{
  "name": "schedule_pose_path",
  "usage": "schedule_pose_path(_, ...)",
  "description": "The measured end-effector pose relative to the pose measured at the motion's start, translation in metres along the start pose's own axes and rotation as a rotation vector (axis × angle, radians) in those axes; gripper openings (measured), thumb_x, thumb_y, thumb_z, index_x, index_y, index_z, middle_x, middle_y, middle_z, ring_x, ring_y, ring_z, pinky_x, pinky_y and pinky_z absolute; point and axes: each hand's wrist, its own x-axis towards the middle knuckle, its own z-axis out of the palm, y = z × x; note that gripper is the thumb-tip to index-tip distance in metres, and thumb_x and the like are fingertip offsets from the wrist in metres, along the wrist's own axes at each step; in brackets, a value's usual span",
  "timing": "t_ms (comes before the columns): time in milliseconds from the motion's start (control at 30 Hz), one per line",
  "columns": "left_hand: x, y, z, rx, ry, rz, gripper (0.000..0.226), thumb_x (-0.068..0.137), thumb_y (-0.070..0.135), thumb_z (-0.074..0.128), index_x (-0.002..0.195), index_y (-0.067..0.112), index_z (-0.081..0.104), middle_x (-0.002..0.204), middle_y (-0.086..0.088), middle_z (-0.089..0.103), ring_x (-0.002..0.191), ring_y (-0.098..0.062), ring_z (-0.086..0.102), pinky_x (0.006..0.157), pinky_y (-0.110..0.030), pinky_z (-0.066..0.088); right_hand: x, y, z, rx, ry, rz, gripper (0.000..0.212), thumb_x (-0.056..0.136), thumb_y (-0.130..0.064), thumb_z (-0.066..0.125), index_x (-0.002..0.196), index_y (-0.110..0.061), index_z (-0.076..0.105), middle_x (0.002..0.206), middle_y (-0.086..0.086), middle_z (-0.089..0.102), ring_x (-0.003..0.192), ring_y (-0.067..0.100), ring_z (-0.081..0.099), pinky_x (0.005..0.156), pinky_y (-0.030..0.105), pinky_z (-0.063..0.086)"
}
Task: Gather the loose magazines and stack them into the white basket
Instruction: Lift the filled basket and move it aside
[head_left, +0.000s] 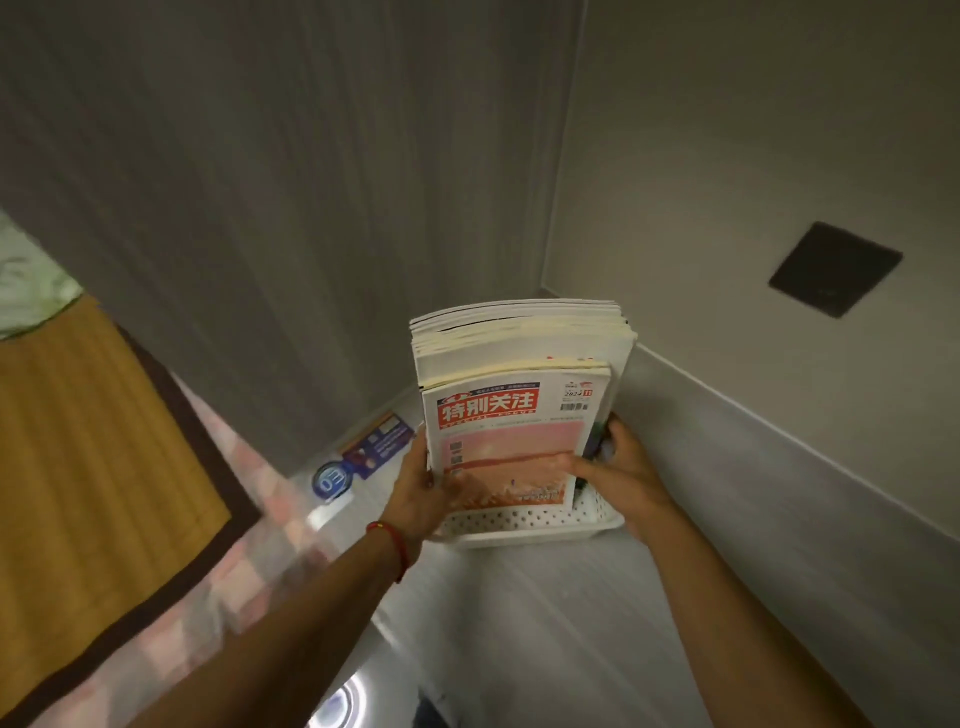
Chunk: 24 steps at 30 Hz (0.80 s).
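A thick stack of magazines (519, 358) stands upright in the white perforated basket (524, 522), which sits on the floor in the room's corner. The front magazine (511, 441) has a red Chinese title and a pink and orange cover. My left hand (421, 488) grips the stack's left edge, thumb on the front cover. Over on the right edge, my right hand (618, 467) holds the stack, its fingers spread across the cover. One more magazine (379, 439), blue, lies flat on the floor left of the basket.
Grey walls meet in the corner just behind the basket. A bed with a yellow mat (88, 447) and pink checked sheet fills the left side. A dark square plate (834, 267) is on the right wall. A round blue sticker (332, 480) marks the floor.
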Motion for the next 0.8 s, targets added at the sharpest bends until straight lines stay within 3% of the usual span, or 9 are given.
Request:
schedule_pose_path(67, -0.018, -0.010, -0.022, -0.046, 0.065, -0.033, 0.059, 0.091, -0.001, 0.059, 0.141, 0.028, 0.042, 0.128, 0.000, 0.063, 0.118, -0.025, 0.060, 0.096, -0.054, 0.051, 0.002, -0.007, 0.024, -0.027, -0.084, -0.005, 0.067, 0.069, -0.016, 0.087, 0.120, -0.044, 0.053, 0.110, -0.022, 0.068, 0.099, -0.008, 0.063, 0.065, 0.013, 0.054)
schedule_pose_path(200, -0.044, -0.022, -0.059, -0.129, 0.200, -0.020, 0.059, 0.092, -0.004, 0.054, 0.141, 0.028, 0.041, 0.125, 0.000, 0.064, 0.118, -0.026, 0.060, 0.093, -0.050, 0.054, 0.014, -0.019, 0.073, -0.101, -0.222, -0.025, 0.070, 0.067, -0.018, 0.087, 0.122, -0.044, 0.052, 0.117, -0.017, 0.066, 0.108, -0.002, 0.060, 0.080, 0.022, 0.055)
schedule_pose_path(333, -0.055, -0.026, -0.082, -0.248, 0.275, 0.023, 0.064, 0.092, -0.009, 0.049, 0.140, 0.033, 0.041, 0.126, 0.002, 0.063, 0.115, -0.019, 0.062, 0.081, -0.038, 0.060, 0.035, -0.036, 0.113, -0.156, -0.313, -0.037, 0.075, 0.068, -0.014, 0.086, 0.130, -0.037, 0.049, 0.117, -0.016, 0.066, 0.107, -0.001, 0.060, 0.066, 0.012, 0.054)
schedule_pose_path(400, -0.057, -0.026, -0.089, -0.288, 0.305, 0.035, 0.070, 0.091, -0.012, 0.048, 0.139, 0.039, 0.041, 0.123, 0.008, 0.064, 0.113, -0.014, 0.062, 0.075, -0.032, 0.061, 0.048, -0.045, 0.128, -0.179, -0.356, -0.038, 0.078, 0.068, -0.011, 0.086, 0.132, -0.036, 0.049, 0.117, -0.016, 0.066, 0.105, -0.002, 0.060, 0.066, 0.012, 0.054)
schedule_pose_path(533, -0.054, -0.019, -0.100, -0.318, 0.347, 0.069, 0.084, 0.085, -0.017, 0.049, 0.134, 0.051, 0.041, 0.131, 0.005, 0.060, 0.122, -0.018, 0.058, 0.091, -0.047, 0.058, 0.074, -0.060, 0.151, -0.257, -0.423, -0.054, 0.072, 0.071, -0.006, 0.083, 0.126, -0.041, 0.052, 0.115, -0.019, 0.066, 0.104, -0.005, 0.060, 0.078, 0.021, 0.053)
schedule_pose_path(633, -0.051, -0.017, -0.106, -0.335, 0.360, 0.045, 0.100, 0.082, -0.022, 0.048, 0.144, 0.053, 0.024, 0.142, 0.001, 0.050, 0.127, -0.021, 0.054, 0.096, -0.053, 0.054, 0.086, -0.069, 0.163, -0.316, -0.427, -0.067, 0.072, 0.071, 0.002, 0.077, 0.125, -0.040, 0.054, 0.113, -0.019, 0.067, 0.104, -0.002, 0.060, 0.083, 0.027, 0.052)
schedule_pose_path(733, -0.049, -0.025, -0.110, -0.395, 0.386, -0.063, 0.110, 0.086, -0.018, 0.050, 0.149, 0.052, -0.007, 0.141, 0.002, 0.043, 0.109, -0.012, 0.059, 0.090, -0.038, 0.056, 0.093, -0.073, 0.170, -0.320, -0.418, -0.075, 0.074, 0.068, 0.004, 0.077, 0.124, -0.039, 0.055, 0.115, -0.014, 0.068, 0.106, 0.006, 0.063, 0.079, 0.029, 0.053)
schedule_pose_path(800, -0.046, -0.028, -0.112, -0.411, 0.396, -0.097, 0.109, 0.085, -0.019, 0.048, 0.150, 0.049, -0.007, 0.141, -0.003, 0.046, 0.102, -0.010, 0.060, 0.082, -0.032, 0.057, 0.097, -0.075, 0.174, -0.278, -0.411, -0.083, 0.079, 0.068, 0.005, 0.077, 0.129, -0.039, 0.051, 0.117, -0.013, 0.067, 0.106, 0.006, 0.063, 0.076, 0.028, 0.053)
